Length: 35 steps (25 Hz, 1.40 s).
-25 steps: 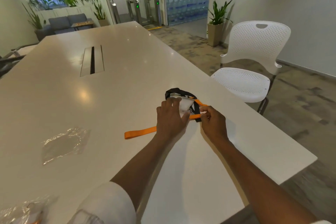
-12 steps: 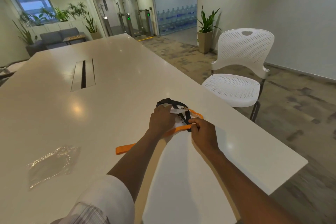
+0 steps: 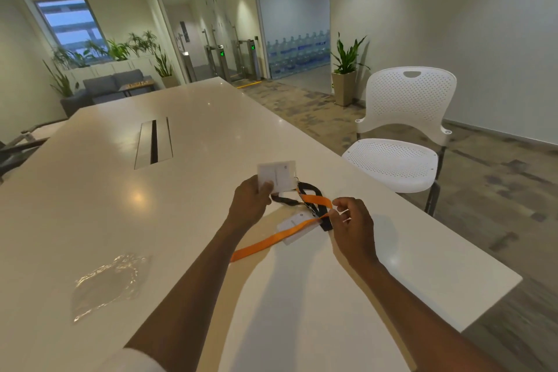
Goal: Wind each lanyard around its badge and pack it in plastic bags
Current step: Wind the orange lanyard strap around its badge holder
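My left hand (image 3: 251,202) holds a white badge (image 3: 277,176) lifted above the white table (image 3: 181,220), thumb on its face. An orange lanyard (image 3: 271,240) hangs from that badge's clip and trails down to the left across the table. My right hand (image 3: 351,220) pinches the orange lanyard near its upper bend. Under the strap a second white badge (image 3: 294,225) lies flat with a black lanyard (image 3: 314,193) looped beside it. A clear plastic bag (image 3: 108,284) lies on the table to the left.
A white perforated chair (image 3: 401,136) stands off the table's right edge. A cable slot (image 3: 154,142) runs along the table's middle. The near right table corner (image 3: 513,279) is close to my right arm. Potted plants and a sofa sit far back.
My left hand has lifted one badge off the pile, uncovering the second badge on the table. My right hand has shifted right along the orange strap. The camera has tilted up.
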Each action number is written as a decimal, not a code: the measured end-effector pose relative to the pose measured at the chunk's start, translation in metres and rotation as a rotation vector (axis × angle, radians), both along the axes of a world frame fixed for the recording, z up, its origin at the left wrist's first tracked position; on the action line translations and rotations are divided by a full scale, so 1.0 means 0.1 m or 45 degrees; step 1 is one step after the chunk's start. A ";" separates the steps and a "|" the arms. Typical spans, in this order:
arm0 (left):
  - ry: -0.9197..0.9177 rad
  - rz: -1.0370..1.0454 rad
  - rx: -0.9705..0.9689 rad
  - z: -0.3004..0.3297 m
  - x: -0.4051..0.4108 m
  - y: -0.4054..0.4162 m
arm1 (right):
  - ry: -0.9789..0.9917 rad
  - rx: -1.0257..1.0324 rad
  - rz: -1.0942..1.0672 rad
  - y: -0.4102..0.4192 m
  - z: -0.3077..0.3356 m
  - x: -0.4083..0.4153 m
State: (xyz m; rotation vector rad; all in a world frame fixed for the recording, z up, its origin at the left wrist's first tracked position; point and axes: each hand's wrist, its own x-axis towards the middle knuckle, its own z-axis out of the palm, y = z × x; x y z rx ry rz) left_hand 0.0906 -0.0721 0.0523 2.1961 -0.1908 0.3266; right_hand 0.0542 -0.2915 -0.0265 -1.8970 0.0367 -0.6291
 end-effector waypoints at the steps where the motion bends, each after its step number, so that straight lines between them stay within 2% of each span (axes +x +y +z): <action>1: 0.031 -0.028 -0.183 0.09 -0.07 0.10 | -0.018 0.003 0.021 0.04 0.06 -0.01; 4: 0.062 -0.135 -0.585 0.31 -0.32 0.38 | -0.079 -0.070 0.183 0.29 0.34 0.01; 8: 0.108 -0.255 -0.896 0.51 -0.61 0.64 | -0.197 -0.242 0.397 0.83 0.78 -0.05; 11: 0.162 -0.297 -1.084 0.59 -0.78 0.84 | -0.219 -0.099 0.509 1.22 0.93 -0.17; 14: 0.161 -0.253 -1.194 0.59 -0.92 1.03 | -0.158 0.003 0.582 1.54 0.98 -0.30; 20: 0.129 0.061 -1.451 0.40 -1.03 1.33 | 0.074 0.128 0.737 2.01 0.91 -0.58; 23: 0.108 0.136 -1.393 0.30 -1.09 1.49 | 0.094 0.112 0.709 2.23 0.90 -0.68; 32: 0.215 0.072 -0.902 0.16 -1.33 1.83 | 0.339 -0.176 0.704 2.53 0.87 -0.79; 35: 0.098 0.195 -0.949 0.16 -1.32 1.87 | 0.374 -0.184 0.755 2.62 0.85 -0.86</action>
